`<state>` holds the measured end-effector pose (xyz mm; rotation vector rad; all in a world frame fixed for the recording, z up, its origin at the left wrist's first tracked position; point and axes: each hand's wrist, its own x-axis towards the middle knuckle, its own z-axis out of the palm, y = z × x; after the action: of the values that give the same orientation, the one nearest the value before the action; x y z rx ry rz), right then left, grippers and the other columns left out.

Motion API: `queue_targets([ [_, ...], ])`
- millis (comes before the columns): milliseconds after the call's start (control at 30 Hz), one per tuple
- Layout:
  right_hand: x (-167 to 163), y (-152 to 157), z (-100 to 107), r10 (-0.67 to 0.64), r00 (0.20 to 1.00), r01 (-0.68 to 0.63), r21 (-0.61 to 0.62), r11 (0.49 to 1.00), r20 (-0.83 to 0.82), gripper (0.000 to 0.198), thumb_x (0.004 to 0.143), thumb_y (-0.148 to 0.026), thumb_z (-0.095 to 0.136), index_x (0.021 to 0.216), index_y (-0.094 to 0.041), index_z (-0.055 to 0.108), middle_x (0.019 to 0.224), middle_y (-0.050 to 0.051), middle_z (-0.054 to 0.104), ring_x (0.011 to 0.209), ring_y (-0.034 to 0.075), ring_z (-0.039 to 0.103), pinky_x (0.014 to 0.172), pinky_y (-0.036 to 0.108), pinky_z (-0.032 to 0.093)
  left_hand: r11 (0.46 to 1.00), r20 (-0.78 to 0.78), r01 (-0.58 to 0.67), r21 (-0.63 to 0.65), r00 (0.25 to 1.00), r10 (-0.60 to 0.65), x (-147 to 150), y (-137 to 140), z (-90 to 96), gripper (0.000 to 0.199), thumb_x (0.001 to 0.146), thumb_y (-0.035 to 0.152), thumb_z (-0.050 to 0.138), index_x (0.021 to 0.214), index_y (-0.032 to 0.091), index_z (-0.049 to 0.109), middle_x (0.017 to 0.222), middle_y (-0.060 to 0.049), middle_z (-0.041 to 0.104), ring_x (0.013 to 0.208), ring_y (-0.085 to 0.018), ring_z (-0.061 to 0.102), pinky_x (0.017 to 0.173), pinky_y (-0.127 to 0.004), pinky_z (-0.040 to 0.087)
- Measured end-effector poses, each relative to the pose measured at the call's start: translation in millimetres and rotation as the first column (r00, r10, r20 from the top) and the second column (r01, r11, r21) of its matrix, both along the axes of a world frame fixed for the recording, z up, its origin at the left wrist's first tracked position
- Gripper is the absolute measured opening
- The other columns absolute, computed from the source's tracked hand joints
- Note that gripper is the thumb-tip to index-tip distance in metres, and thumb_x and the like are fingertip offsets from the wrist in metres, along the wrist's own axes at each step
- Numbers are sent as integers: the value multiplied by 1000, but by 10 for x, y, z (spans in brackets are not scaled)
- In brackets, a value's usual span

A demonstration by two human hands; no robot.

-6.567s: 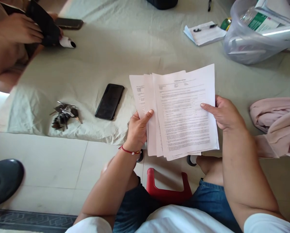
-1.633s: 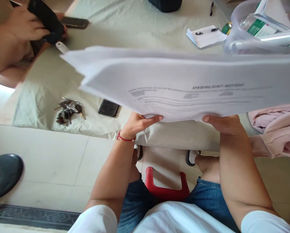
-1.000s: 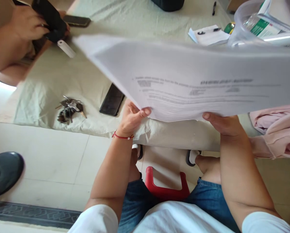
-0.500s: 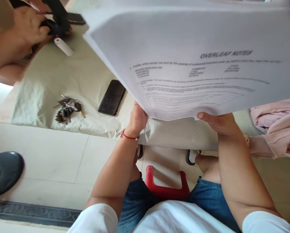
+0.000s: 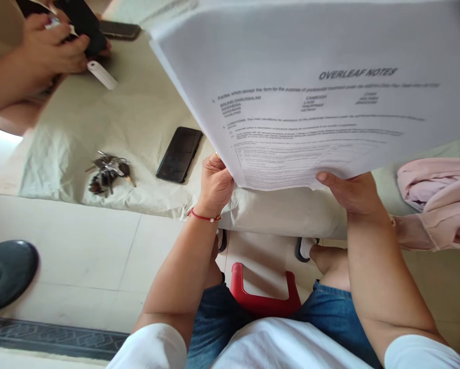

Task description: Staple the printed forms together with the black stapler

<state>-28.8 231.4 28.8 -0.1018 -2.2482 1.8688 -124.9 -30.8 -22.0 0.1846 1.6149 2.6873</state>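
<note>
A stack of printed paper sheets [image 5: 276, 133], headed "OVERLEAF NOTES", is held up tilted over the covered table, filling the upper right of the head view. My left hand [image 5: 217, 182] is closed at the stack's lower left edge, its fingers partly behind the paper. At the bottom edge my right hand [image 5: 355, 192] grips the sheets, thumb on the front and the other fingers hidden behind. A black phone [image 5: 179, 155] lies just left of my left hand. Farther left on the cloth rests a bunch of keys [image 5: 108, 174].
Another person's hands [image 5: 51, 48] hold a dark object at the upper left, near a white cylinder [image 5: 102, 75] and a second phone [image 5: 120, 29]. Pink cloth [image 5: 437, 189] lies at the right. A red stool [image 5: 266, 306] is between my legs. A black round base [image 5: 8, 274] stands on the floor.
The paper's upper left corner has shifted right and the print looks sharper. My left hand has turned slightly at the edge. The other person's hands have moved around the dark object.
</note>
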Motion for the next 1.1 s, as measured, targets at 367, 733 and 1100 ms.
queue_targets([
  [367,-131,-169,-84,-117,990,118,10,993,-76,36,93,-52,87,126,-41,80,138,-2,80,147,34,67,120,55,61,995,-111,41,-90,992,-51,112,72,-61,69,99,87,52,125,29,78,125,-9,81,152,-36,60,124,-50,53],
  [733,-72,-112,-25,-7,997,4,30,1000,82,66,86,-64,89,145,-43,70,152,0,72,153,34,61,125,56,58,924,-127,196,-328,960,-249,194,-183,-36,38,89,56,89,110,25,84,118,-7,85,119,-33,79,117,-53,59],
  [1100,83,-55,-121,-34,996,24,114,993,84,63,87,-64,89,143,-41,73,124,3,84,136,35,73,126,57,55,839,-57,286,-462,935,-350,56,-304,95,70,77,61,96,131,20,77,129,-13,82,134,-39,72,124,-58,54],
])
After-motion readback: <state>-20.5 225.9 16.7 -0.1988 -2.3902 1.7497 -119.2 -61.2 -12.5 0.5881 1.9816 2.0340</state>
